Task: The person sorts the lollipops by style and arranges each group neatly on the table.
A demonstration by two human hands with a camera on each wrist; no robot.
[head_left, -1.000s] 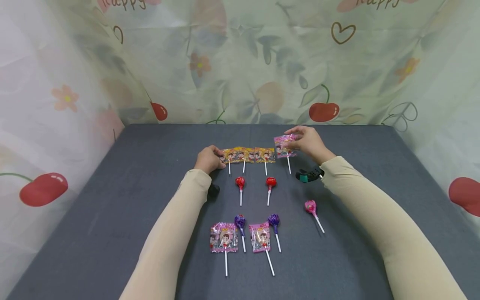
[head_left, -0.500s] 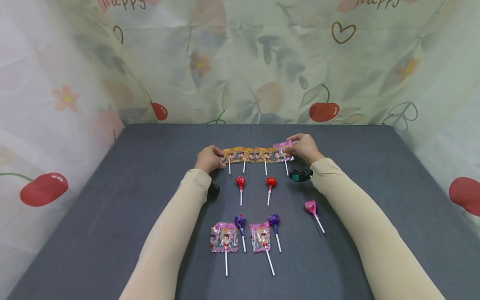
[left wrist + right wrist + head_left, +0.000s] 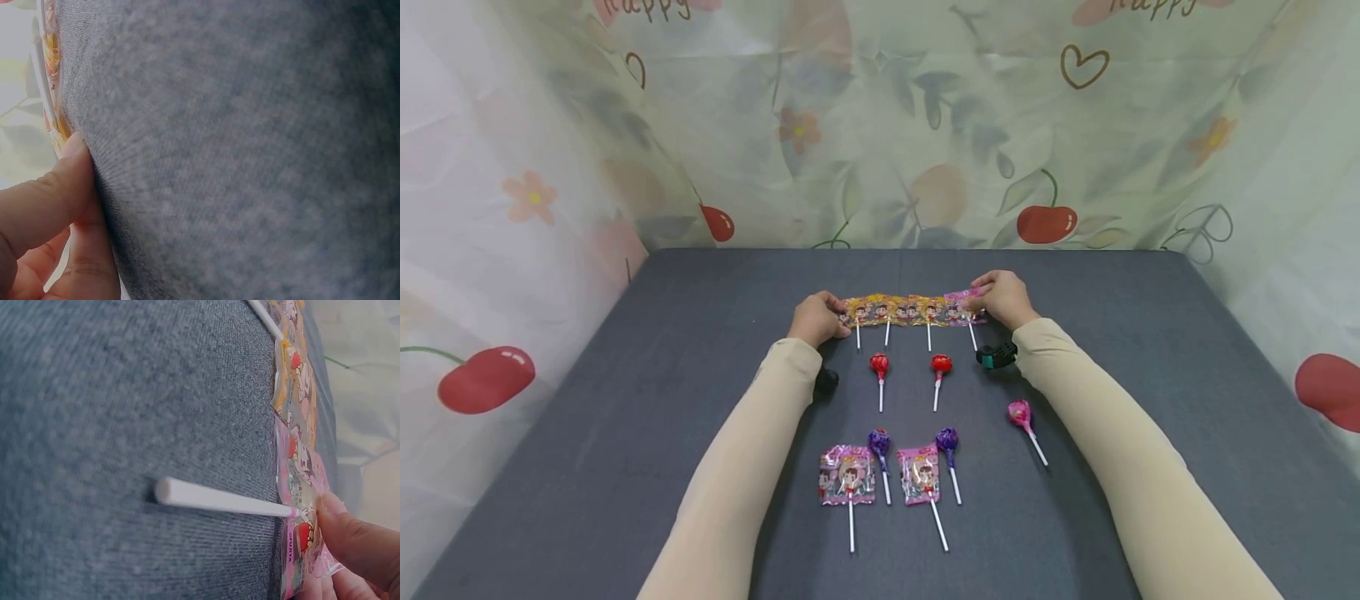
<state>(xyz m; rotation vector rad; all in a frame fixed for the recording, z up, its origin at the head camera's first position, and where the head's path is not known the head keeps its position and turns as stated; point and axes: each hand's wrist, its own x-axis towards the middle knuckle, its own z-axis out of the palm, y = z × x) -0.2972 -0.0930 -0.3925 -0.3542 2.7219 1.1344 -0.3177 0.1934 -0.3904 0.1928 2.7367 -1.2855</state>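
Note:
Three yellow-wrapped flat lollipops (image 3: 887,310) lie side by side in a row towards the back of the table, sticks facing me. My left hand (image 3: 820,319) pinches the wrapper edge at the row's left end; in the left wrist view its thumb (image 3: 56,197) lies against that edge. At the right end, a pink-wrapped flat lollipop (image 3: 958,307) borders the yellow ones, its wrapper touching or overlapping the last. My right hand (image 3: 1009,302) holds its upper right part, with the thumb (image 3: 356,534) on the wrapper in the right wrist view. Its white stick (image 3: 225,501) points towards me.
Two red round lollipops (image 3: 879,364) lie below the row. Nearer are two purple round lollipops (image 3: 880,442) and two pink-wrapped flat ones, one at left (image 3: 847,475), one at right (image 3: 919,475). A pink round lollipop (image 3: 1020,412) lies near the right forearm. A patterned curtain surrounds the table.
My right hand has brought the pink-wrapped lollipop down and left against the yellow row's right end, still holding it. The left hand has stayed at the left end.

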